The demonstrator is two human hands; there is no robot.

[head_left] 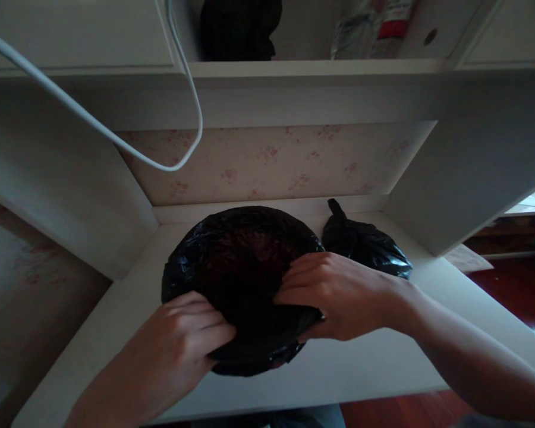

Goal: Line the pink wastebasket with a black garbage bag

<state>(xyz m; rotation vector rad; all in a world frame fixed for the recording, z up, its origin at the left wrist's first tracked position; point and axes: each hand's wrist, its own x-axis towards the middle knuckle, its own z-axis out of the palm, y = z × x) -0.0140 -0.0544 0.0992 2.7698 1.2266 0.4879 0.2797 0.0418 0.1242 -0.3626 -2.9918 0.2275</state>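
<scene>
A black plastic bag (249, 226) lines a round bin on the white surface, its edge folded over the rim. A faint reddish tint shows through the bag inside; the bin itself is almost wholly covered. At the near left of the rim, my left hand (182, 333) is closed on the bag's edge, fingers over the inner side. My right hand (325, 291) grips the same edge at the right, fingers inside the opening and thumb outside. Just behind my right hand lies a tied black plastic bag (361, 241) with its knotted end sticking up.
A white cable (116, 139) hangs in a loop at the upper left. Overhead, a shelf (316, 69) holds a dark bundle (238, 30) and clear packaging with a red label (392, 27). Upright white panels (481, 142) flank the white surface (361, 374). Flowered wallpaper (271, 160) covers the back.
</scene>
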